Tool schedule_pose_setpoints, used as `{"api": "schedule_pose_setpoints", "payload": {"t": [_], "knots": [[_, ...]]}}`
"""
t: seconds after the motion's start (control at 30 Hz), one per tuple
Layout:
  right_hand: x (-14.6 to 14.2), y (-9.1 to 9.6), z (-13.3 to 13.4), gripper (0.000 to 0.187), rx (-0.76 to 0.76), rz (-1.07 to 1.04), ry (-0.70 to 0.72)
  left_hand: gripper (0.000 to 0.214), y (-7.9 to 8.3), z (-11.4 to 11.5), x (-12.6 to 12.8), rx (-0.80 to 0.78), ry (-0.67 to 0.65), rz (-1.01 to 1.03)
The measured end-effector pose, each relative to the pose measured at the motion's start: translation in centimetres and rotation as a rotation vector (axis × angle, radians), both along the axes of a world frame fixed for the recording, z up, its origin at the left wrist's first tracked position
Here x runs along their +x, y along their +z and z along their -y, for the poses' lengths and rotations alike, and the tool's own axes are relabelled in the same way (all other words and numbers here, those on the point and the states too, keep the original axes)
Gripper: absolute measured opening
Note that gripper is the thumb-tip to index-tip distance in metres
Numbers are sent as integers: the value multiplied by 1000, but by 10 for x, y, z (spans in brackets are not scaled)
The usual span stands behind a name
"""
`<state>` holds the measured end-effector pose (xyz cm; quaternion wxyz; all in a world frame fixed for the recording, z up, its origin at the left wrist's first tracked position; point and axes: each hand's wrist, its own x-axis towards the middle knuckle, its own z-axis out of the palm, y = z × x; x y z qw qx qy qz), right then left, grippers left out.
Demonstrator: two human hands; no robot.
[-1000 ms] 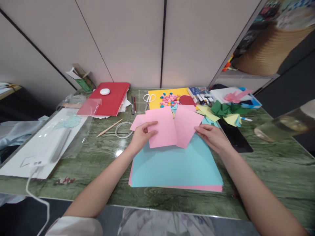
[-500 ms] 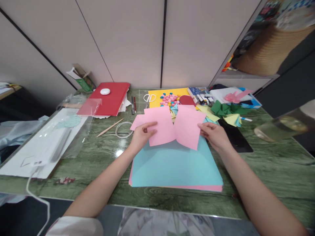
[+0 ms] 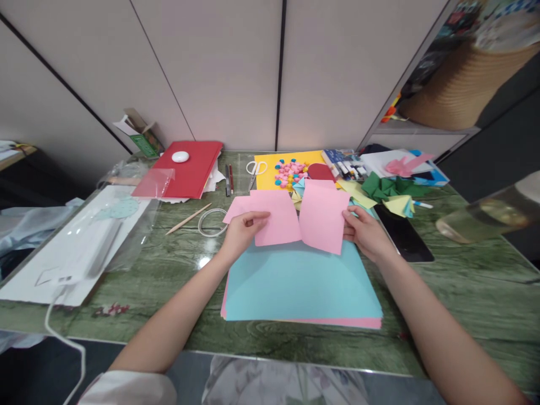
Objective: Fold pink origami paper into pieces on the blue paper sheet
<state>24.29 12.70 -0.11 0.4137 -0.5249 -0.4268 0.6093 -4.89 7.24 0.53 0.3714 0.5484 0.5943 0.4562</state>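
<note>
My left hand [image 3: 241, 232] pinches the left pink sheet [image 3: 276, 216] at its left edge, thumb on top. My right hand [image 3: 368, 233] grips the right pink sheet [image 3: 321, 216] at its right edge. Both sheets are raised a little and tilted over the far end of a light blue sheet [image 3: 299, 281], which tops a stack with pink paper under it. A third pink piece [image 3: 234, 209] lies flat behind my left hand.
On the green marble table [image 3: 464, 292]: a red folder [image 3: 189, 171] with a white mouse, scissors [image 3: 255, 169], yellow card with small beads [image 3: 291, 170], green folded paper [image 3: 386, 187], a black phone [image 3: 403, 236], a wooden stick [image 3: 188, 219], a wire ring [image 3: 211, 222], plastic packaging [image 3: 84, 236] at left.
The right pink sheet has lifted and swung more upright as my right hand moved up its right edge. The left sheet has risen slightly in my left hand.
</note>
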Motion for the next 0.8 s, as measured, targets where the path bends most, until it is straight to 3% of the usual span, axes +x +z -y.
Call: {"api": "schedule_pose_setpoints", "payload": {"t": [0.17,0.37,0.8], "knots": [[2,-1,-1,37,7,-2,33,41,2,1,0,-20,-41,-8],[4,-6,-3,25,43,15,-37,48,2,0,2,-7,-57,27],[13,-7,-8,23,53,-2,-66,59,7,1,3,-33,-87,136]]}}
